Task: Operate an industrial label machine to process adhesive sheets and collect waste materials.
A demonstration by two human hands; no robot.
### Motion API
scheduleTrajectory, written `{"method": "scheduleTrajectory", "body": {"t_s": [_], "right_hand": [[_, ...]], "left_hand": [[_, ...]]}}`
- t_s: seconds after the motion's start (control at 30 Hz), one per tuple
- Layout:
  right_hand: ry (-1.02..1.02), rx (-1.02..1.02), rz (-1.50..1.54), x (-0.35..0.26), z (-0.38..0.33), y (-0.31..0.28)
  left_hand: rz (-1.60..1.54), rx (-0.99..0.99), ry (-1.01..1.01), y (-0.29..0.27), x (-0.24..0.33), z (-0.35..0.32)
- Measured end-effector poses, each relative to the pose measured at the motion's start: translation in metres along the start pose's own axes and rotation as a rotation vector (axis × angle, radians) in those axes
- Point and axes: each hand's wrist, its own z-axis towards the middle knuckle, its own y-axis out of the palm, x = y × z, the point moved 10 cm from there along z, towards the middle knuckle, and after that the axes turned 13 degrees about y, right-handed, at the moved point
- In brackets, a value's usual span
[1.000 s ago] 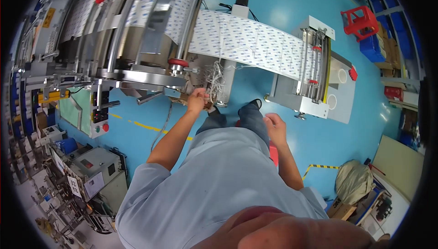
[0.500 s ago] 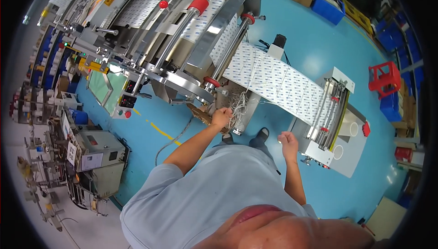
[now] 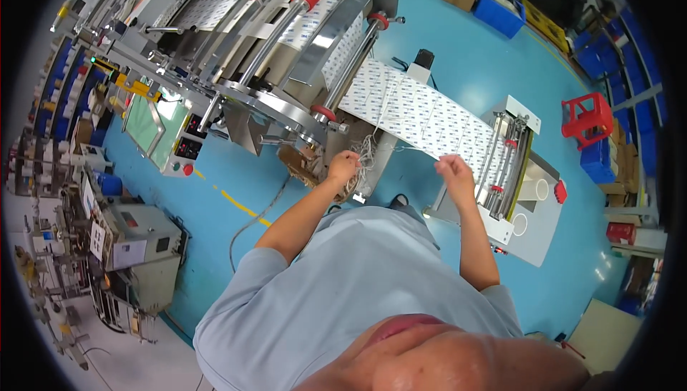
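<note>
My left hand (image 3: 344,167) is closed at the edge of a tangle of thin white strips (image 3: 367,156), which hangs beside the machine below the rollers. Its fingers look pinched on some of these strips. My right hand (image 3: 456,173) is raised at the near edge of the printed white web (image 3: 429,115), fingers bent together. Anything between its fingertips is too small to make out, though a thin strand runs from the tangle toward it. The web stretches from the large roller machine (image 3: 265,87) to a smaller roller unit (image 3: 504,169) on the right.
A brown, ragged-looking piece (image 3: 300,165) sits beneath the machine near my left hand. White cardboard-like cores (image 3: 533,190) lie on the right unit's grey table. A cable (image 3: 247,237) crosses the blue floor. Further right stands a red stool (image 3: 587,120); a grey cabinet (image 3: 143,240) is at left.
My right hand has risen toward the web's near edge. My left hand stays at the strips, and a strand now shows stretching rightward from the tangle. The view has shifted slightly.
</note>
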Motion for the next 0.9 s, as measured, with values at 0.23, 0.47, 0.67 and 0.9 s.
{"method": "scheduleTrajectory", "body": {"t_s": [0.23,0.47,0.67,0.9], "right_hand": [[-0.152,0.005,0.229,-0.102,-0.024,0.056],[-0.125,-0.024,0.106,-0.136,-0.033,0.114],[-0.04,0.005,0.034,-0.118,-0.033,0.144],[0.126,0.099,-0.005,-0.064,-0.044,0.14]], "left_hand": [[0.266,-0.165,0.334,-0.013,0.037,-0.011],[0.308,-0.035,0.213,-0.047,0.002,-0.029],[0.279,-0.06,0.184,-0.061,-0.03,-0.013],[0.27,-0.136,0.142,-0.063,-0.045,0.013]]}}
